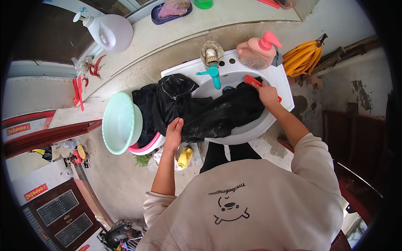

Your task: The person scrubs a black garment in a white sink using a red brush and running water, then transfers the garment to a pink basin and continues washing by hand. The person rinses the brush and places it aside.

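Note:
A wet black garment [216, 116] with a hood-like part and a zipper [174, 97] lies across the white ceramic washbasin [284, 84], with pale suds streaked over it. My left hand [174, 130] pinches its near edge, left of the bowl. On the right side of the basin, my right hand [267, 94] grips a red brush [252, 80] against the cloth; its underside is hidden. A turquoise-handled tap [214, 77] stands over the bowl, and part of the drain [227, 89] shows beside the garment.
Left of the basin, a mint-green plastic basin [122, 125] leans by a pink-rimmed tub [154, 144] with dark cloth. A pink pump bottle [259, 51] stands on the basin's back corner, orange gloves [303, 58] hang to its right, and a white jug [110, 33] sits on the ledge.

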Tool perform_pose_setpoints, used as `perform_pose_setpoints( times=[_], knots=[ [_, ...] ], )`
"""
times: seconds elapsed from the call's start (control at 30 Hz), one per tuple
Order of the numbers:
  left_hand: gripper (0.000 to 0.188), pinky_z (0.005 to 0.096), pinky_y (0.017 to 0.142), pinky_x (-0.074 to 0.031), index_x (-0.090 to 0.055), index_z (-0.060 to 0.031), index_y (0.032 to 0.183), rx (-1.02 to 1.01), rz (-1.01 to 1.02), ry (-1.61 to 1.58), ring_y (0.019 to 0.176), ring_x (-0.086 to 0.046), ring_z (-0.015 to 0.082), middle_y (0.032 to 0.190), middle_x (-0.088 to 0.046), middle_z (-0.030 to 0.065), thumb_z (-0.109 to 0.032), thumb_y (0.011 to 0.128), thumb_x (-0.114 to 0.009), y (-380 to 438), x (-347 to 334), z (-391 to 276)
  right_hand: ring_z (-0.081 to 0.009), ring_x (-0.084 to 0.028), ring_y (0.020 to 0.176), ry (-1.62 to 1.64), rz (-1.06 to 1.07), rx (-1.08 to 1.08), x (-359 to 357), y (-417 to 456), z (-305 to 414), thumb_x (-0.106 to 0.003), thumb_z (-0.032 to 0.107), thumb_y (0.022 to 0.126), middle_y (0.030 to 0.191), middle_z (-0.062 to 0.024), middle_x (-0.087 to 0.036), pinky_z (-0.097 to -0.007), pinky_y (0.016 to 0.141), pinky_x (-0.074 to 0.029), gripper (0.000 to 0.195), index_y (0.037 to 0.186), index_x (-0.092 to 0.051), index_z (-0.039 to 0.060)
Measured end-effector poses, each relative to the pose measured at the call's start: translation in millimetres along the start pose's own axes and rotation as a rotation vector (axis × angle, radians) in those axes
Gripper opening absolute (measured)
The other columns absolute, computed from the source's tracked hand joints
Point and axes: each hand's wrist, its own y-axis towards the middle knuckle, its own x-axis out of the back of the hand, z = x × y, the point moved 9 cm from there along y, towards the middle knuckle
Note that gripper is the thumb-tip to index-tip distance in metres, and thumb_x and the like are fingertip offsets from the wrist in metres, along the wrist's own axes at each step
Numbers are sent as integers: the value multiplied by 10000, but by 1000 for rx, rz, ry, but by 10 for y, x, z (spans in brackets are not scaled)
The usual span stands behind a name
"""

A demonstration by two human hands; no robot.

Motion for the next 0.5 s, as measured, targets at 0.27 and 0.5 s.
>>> perform_pose_setpoints(
  times=[0.27,0.5],
  knots=[
    [585,301,1124,-290,-420,59,1418,317,-71,-140,1326,-443,214,1413,-502,149,-295,980,-580,105,44,342,-341,-621,588,189,12,288,-187,-668,1410,-488,140,899,901,-143,-540,-425,583,-553,599,1428,-437,417],
    [566,282,1093,-325,-418,67,1413,262,-30,-75,1291,-471,199,1379,-526,144,-285,992,-559,213,266,333,-304,-630,606,499,-140,318,723,-667,1475,-494,202,940,850,-113,-538,-445,517,-508,451,1346,-531,393]
  ],
)
